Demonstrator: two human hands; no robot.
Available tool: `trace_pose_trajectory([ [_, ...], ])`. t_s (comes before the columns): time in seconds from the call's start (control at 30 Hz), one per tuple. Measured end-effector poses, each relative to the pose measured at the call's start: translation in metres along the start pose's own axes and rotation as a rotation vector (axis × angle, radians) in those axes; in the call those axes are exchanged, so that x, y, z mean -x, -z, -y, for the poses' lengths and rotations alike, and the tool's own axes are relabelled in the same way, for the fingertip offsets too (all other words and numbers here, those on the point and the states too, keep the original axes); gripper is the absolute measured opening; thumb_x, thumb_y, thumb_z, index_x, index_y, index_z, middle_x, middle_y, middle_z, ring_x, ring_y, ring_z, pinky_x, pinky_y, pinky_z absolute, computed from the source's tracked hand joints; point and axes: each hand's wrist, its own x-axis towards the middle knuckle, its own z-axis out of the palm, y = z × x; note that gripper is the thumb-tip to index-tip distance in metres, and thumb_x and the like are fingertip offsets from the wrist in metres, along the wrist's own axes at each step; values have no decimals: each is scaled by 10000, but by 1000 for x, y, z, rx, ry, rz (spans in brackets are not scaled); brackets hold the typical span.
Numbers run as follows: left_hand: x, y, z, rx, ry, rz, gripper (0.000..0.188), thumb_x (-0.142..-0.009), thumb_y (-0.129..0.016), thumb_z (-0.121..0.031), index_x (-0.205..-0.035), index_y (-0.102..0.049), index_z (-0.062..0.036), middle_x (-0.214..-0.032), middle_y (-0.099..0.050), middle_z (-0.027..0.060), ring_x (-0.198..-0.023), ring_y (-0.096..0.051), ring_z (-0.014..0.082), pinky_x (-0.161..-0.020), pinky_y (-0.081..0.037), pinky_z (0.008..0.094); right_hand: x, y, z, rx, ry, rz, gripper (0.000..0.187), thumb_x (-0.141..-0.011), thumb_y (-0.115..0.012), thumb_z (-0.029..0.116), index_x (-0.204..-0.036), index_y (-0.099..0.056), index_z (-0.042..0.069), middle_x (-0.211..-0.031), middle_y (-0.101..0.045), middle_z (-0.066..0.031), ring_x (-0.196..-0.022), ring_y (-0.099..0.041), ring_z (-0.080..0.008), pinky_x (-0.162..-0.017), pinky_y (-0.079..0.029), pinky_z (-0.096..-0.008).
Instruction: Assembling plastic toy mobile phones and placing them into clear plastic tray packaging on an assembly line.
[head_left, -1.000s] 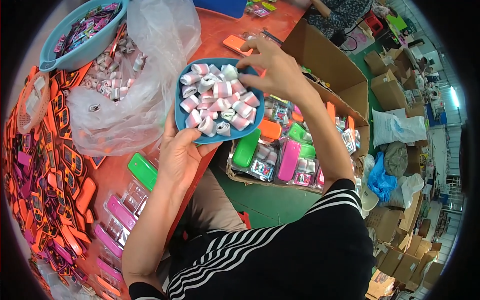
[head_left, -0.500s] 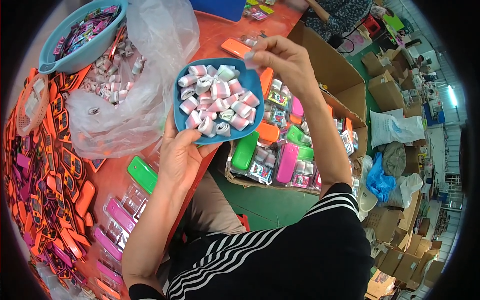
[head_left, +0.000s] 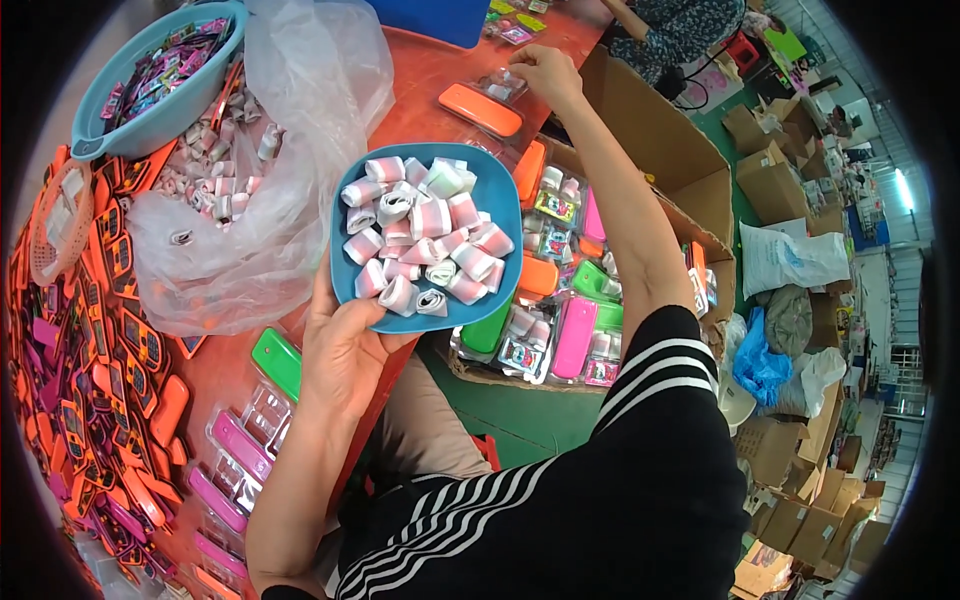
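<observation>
My left hand (head_left: 348, 350) grips the near rim of a blue bowl (head_left: 428, 322), thumb on the edge and fingers underneath. Heaped in the bowl are small white and pink striped rolls (head_left: 430, 217). Beyond it, my right hand (head_left: 548, 74) reaches over a clear plastic blister tray (head_left: 505, 84) on the red table. Its fingertips are pinched together at the tray; whether a roll is between them is too small to tell. An orange case (head_left: 481, 109) lies at the tray's near end.
An open cardboard box (head_left: 690, 215) of packed trays stands at the right. More rolls spill from a clear plastic bag (head_left: 240, 270); a light blue basin (head_left: 92, 140) holds small packets. Orange toy phones (head_left: 110, 400) pile up at the left. Another person's arm (head_left: 625, 18) shows at the far side.
My right hand has moved from above the bowl's far rim, where it held a roll, out to the blister tray. My left hand has brought the bowl slightly nearer and left.
</observation>
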Motion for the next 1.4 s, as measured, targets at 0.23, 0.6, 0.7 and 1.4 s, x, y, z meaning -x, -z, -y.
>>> trace_pose_trajectory([
  [0.23, -3, 3, 2, 35, -14, 46, 581, -763, -441, 33, -1322, -317, -70, -1259, -469, 160, -1069, -561, 311, -814, -549, 462, -10, -7, -24, 26, 192, 62, 208, -772, -603, 238, -913, -698, 120, -856, -670, -116, -836, -642, -260, -759, -489, -359],
  [0.6, 4, 4, -2, 32, -35, 25, 588, -749, -461, 31, -1311, -329, -80, -1254, -474, 155, -1072, -558, 314, -813, -546, 473, -9, 3, -18, -51, 128, 23, 248, -766, -585, 220, -986, -668, 140, -911, -664, -114, -886, -627, -289, -794, -483, -381],
  [0.7, 3, 7, -2, 25, -22, 28, 606, -746, -465, 26, -1323, -317, -83, -1256, -472, 157, -1070, -559, 315, -808, -550, 468, -7, 1, -17, -16, 124, 47, 243, -765, -587, 229, -978, -667, 142, -919, -665, -103, -889, -627, -286, -794, -484, -385],
  [1.4, 7, 4, -8, 112, -34, 95, 605, -766, -460, 42, -1336, -299, -80, -1249, -473, 158, -1045, -574, 309, -793, -553, 479, 9, 1, -12, 227, 132, 37, 257, -741, -627, 240, -954, -680, 106, -850, -659, -136, -847, -631, -266, -751, -490, -363],
])
